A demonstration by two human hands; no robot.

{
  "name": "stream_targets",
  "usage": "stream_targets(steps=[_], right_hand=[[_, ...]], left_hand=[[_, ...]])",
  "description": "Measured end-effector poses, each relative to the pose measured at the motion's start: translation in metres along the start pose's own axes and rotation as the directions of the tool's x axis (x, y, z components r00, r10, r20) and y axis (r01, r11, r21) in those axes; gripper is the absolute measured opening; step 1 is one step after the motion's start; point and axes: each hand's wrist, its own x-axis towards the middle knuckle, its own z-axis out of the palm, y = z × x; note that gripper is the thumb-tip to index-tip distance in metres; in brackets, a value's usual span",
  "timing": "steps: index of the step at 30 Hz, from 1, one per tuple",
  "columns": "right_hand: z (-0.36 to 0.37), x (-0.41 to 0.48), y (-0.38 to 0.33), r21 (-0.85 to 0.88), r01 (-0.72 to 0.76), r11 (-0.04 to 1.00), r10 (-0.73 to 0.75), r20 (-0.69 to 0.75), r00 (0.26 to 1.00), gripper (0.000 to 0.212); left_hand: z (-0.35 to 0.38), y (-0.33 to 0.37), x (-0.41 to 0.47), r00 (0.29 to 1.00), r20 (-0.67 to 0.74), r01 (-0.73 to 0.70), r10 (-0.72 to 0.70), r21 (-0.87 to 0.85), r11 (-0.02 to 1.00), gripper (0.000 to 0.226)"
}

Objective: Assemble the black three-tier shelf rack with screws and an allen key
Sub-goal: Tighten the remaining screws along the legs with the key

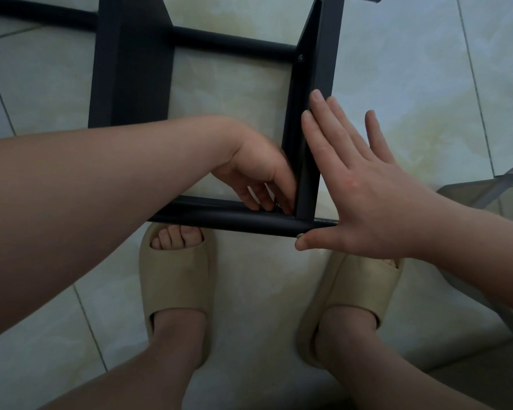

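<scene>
Nearest, beige foam slides (176, 279) on both feet, planted on pale glossy floor tiles (412, 84). Just past the toes, black round metal tube (234, 221), closest rail of the black three-tier shelf rack (131, 69). Left grip (258, 173) curled down into the inner corner of tube and black flat upright panel (314, 113), pinching a small silvery metal piece (278, 205), too blurred to name. Right grip (362, 190) spread flat, fingers straight against the panel's outer face, thumb touching a silver screw head (300, 235) at the tube's end. Farther off, second black crossbar (234, 44).
</scene>
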Motion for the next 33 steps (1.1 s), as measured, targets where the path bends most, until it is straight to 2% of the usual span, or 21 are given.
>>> stream_targets(steps=[2, 13, 18, 25, 33], right_hand=[[0.0002, 0.0002, -0.0001, 0.000, 0.001, 1.000, -0.001, 0.001, 1.000, 0.137], [0.0004, -0.0006, 0.0000, 0.009, 0.006, 1.000, -0.006, -0.004, 1.000, 0.137], [0.0004, -0.0005, 0.0002, 0.010, 0.004, 1.000, -0.004, -0.004, 1.000, 0.137], [0.0010, -0.0005, 0.0010, 0.009, 0.008, 1.000, -0.008, -0.004, 1.000, 0.137], [0.0022, -0.0004, 0.0021, 0.004, 0.013, 1.000, -0.013, -0.012, 1.000, 0.137]], left_hand=[[0.0016, 0.0012, 0.0011, 1.000, -0.007, -0.019, 0.019, 0.003, 1.000, 0.006], [0.0006, 0.0033, 0.0001, 0.997, 0.007, -0.071, 0.071, -0.002, 0.997, 0.013], [-0.0039, 0.0004, -0.0037, 0.996, 0.072, -0.047, 0.049, -0.027, 0.999, 0.014], [0.0004, -0.0008, 0.0018, 0.999, 0.010, -0.051, 0.051, -0.043, 0.998, 0.009], [0.0007, 0.0007, 0.0012, 0.996, 0.035, -0.076, 0.078, -0.057, 0.995, 0.016]])
